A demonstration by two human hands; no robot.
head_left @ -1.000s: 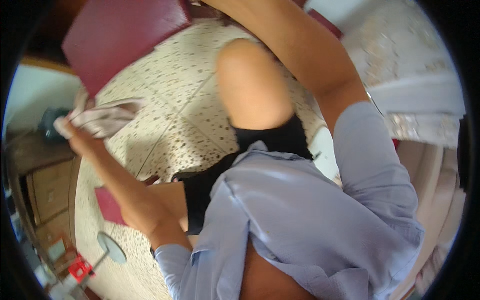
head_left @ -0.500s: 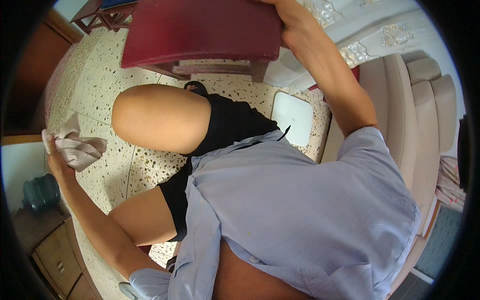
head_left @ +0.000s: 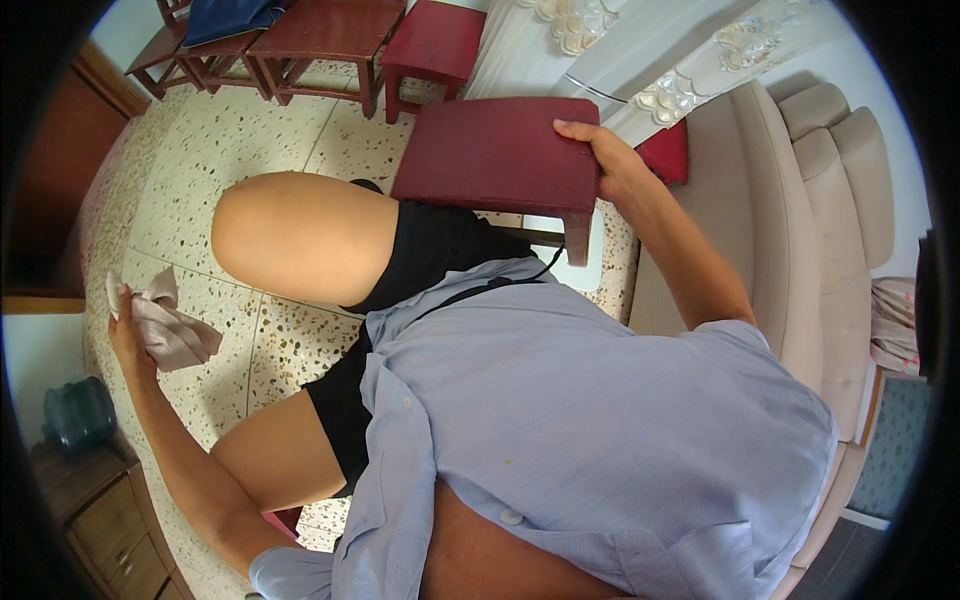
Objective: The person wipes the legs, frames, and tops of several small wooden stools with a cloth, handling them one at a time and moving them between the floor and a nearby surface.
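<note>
A dark red stool (head_left: 490,150) with a padded-looking rectangular top stands or hangs just beyond my knees; whether its legs rest on the floor is hard to tell. My right hand (head_left: 606,160) grips its right edge, thumb on the top and the other fingers hidden beneath. Out to the left, my left hand (head_left: 128,338) is closed around a crumpled pale beige cloth (head_left: 178,325), which hangs over the speckled floor. Part of a white bathroom scale (head_left: 592,245) shows behind the stool's near right leg.
Several red-brown wooden stools (head_left: 325,45) line the far side, one bearing a blue bag (head_left: 235,18). A beige sofa (head_left: 700,240) runs along the right, near a white lace curtain (head_left: 665,70). At left are a wooden cabinet (head_left: 110,520) and a blue water jug (head_left: 80,412).
My right hand has brought the red stool nearer and lower, uncovering the stools at the back and covering part of the scale. My left hand, still with the cloth, has dropped slightly.
</note>
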